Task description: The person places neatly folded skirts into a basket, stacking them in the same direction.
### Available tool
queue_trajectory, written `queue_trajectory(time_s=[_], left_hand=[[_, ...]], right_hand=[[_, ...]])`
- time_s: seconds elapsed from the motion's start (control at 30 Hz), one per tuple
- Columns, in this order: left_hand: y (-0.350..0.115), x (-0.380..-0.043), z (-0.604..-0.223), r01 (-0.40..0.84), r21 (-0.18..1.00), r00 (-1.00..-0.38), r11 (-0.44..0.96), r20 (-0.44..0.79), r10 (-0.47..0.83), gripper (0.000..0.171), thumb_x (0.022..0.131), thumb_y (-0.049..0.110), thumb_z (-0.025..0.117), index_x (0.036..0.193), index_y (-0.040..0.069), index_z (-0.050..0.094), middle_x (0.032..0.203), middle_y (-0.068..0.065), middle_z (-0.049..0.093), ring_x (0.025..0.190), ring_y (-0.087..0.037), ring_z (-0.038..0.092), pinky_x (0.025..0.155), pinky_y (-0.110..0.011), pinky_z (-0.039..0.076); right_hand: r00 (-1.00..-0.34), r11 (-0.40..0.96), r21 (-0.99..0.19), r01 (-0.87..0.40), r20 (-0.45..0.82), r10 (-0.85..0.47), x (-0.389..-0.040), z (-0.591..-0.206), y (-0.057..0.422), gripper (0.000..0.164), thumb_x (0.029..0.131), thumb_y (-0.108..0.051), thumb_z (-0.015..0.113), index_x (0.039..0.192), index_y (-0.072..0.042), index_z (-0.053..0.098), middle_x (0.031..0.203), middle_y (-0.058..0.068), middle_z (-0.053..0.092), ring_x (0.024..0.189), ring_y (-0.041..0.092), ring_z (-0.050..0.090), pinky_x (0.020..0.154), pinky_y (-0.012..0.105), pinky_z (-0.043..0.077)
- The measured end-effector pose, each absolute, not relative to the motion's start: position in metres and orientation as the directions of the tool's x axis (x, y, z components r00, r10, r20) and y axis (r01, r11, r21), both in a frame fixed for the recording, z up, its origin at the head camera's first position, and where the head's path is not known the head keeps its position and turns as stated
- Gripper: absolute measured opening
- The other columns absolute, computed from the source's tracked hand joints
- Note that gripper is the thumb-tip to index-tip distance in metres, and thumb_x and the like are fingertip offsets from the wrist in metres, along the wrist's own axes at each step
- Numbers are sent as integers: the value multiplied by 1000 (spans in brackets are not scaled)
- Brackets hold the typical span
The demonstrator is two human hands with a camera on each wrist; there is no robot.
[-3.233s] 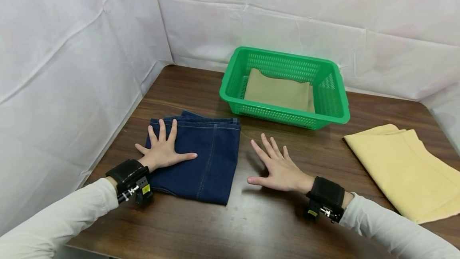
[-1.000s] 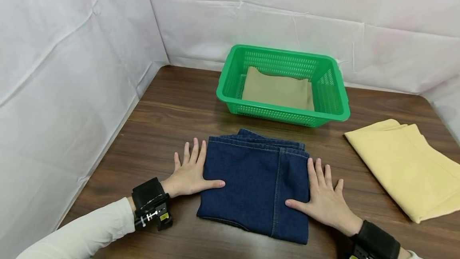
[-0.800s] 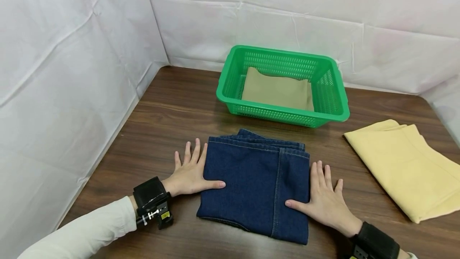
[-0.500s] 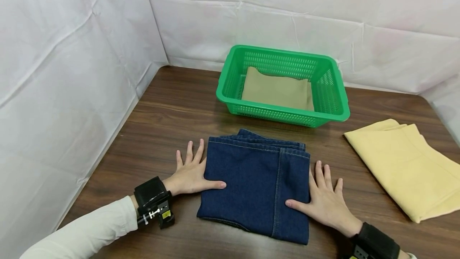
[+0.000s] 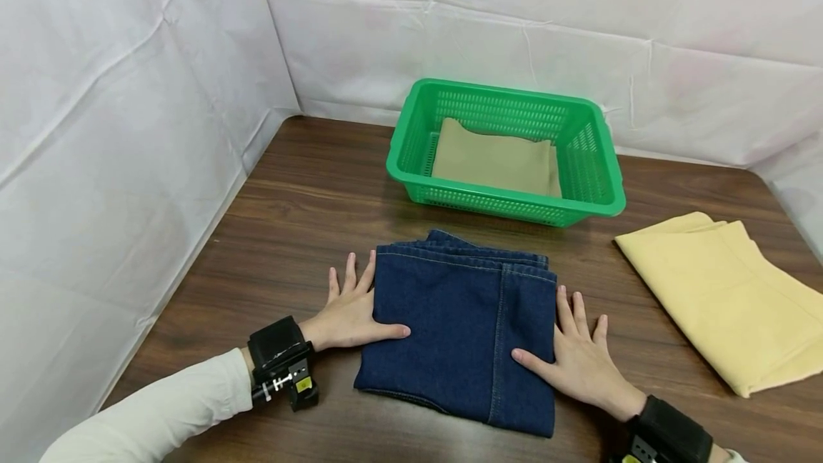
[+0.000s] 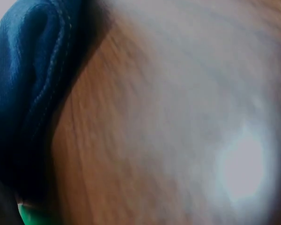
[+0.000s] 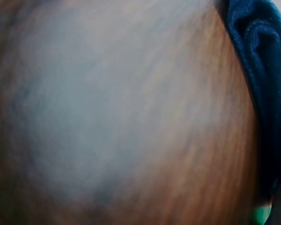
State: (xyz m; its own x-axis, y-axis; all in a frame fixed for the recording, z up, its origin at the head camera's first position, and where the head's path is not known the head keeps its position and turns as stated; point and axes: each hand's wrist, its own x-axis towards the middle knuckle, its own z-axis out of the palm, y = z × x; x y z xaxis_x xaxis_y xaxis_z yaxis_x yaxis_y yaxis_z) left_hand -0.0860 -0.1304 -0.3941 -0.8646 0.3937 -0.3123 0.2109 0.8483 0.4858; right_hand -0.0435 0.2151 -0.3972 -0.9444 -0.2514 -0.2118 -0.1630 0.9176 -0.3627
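Note:
A dark blue folded denim garment (image 5: 450,334) with pale stitching lies on the table at the front middle, its layered hems at the far side. My left hand (image 5: 347,316) is at its left edge, thumb on top and the visible fingers straight and spread. My right hand (image 5: 581,359) mirrors it at the right edge, thumb on the cloth. On both hands the index finger is hidden at the cloth's edge. The left wrist view shows the rounded folds of the denim garment (image 6: 18,89) on the left; in the right wrist view the denim garment (image 7: 271,89) fills the right side.
Behind the denim stands a green perforated basket (image 5: 504,209) with a folded khaki cloth (image 5: 495,163) inside. A folded pale yellow cloth (image 5: 720,299) lies on the right of the brown wooden table (image 5: 302,198). White sheeting (image 5: 347,27) closes off the back and left.
Since 3.2 seconds ago, the denim has moved right and nearer, and both hands have come to its sides. In the last half second, both hands have edged slightly inward and the index fingers have gone from sight.

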Motion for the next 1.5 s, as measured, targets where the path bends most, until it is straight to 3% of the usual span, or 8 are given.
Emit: queue_trajectory(time_s=[0.17,0.33,0.53,0.7,0.83,0.93,1.13,1.5], left_hand=[[-126,-85,-393,218,510,-848,832,-322,420,99,74,69,53,147,19,8,149,-11,-18,130,-36,-29,98,-61,-19],[-124,-84,-391,238,571,-823,786,-311,475,84,82,64,46,147,24,9,151,-11,-10,128,-38,-31,95,-63,-22],[-120,-82,-389,211,691,-797,691,-288,531,82,87,57,45,147,20,3,152,-8,-2,131,-32,-29,95,-59,-24],[-116,-80,-387,194,795,-767,575,-243,594,82,89,46,49,147,10,4,152,-12,-5,131,-35,-26,102,-57,-15],[-112,-77,-385,149,880,-714,452,-221,665,84,92,38,50,145,5,-6,150,-16,-13,135,-33,-15,108,-54,-1],[-110,-76,-386,93,933,-694,347,-189,694,83,93,31,51,144,5,-10,150,-16,-6,137,-30,1,109,-50,8],[-105,-72,-386,-114,983,-721,142,-180,669,83,93,23,53,144,8,-11,151,-15,3,136,-28,11,109,-46,11],[-101,-69,-387,-532,818,-715,-219,-296,633,60,89,10,53,138,2,19,127,-11,47,109,-17,52,91,-33,43]], right_hand=[[-935,875,-441,-198,-183,-303,-44,-398,214,81,85,-54,52,132,10,39,147,30,-4,134,42,-15,94,69,-12],[-918,793,-566,-224,-150,-367,-43,-397,212,74,86,-42,56,139,4,31,147,29,2,134,41,-16,97,66,-11],[-908,660,-722,-208,-108,-404,-44,-392,211,83,86,-29,60,144,3,9,147,30,-4,134,43,-11,99,65,-9],[-903,563,-810,-165,-106,-417,-45,-387,211,77,86,-18,60,141,8,12,144,35,8,131,50,-3,98,66,-10],[-887,548,-837,2,-254,-385,-42,-380,211,73,90,-21,56,140,10,13,141,35,19,130,48,16,105,55,15],[-853,492,-863,113,-338,-397,-41,-377,210,67,93,-23,51,139,11,16,137,32,31,122,35,38,94,35,40],[-836,306,-938,162,-295,-463,-39,-378,209,57,95,-16,45,136,15,18,131,33,38,105,-2,49,84,19,44],[-695,-39,-858,512,-387,-606,-34,-382,214,52,99,-17,36,138,-5,3,123,-2,47,111,13,51,91,33,44]])
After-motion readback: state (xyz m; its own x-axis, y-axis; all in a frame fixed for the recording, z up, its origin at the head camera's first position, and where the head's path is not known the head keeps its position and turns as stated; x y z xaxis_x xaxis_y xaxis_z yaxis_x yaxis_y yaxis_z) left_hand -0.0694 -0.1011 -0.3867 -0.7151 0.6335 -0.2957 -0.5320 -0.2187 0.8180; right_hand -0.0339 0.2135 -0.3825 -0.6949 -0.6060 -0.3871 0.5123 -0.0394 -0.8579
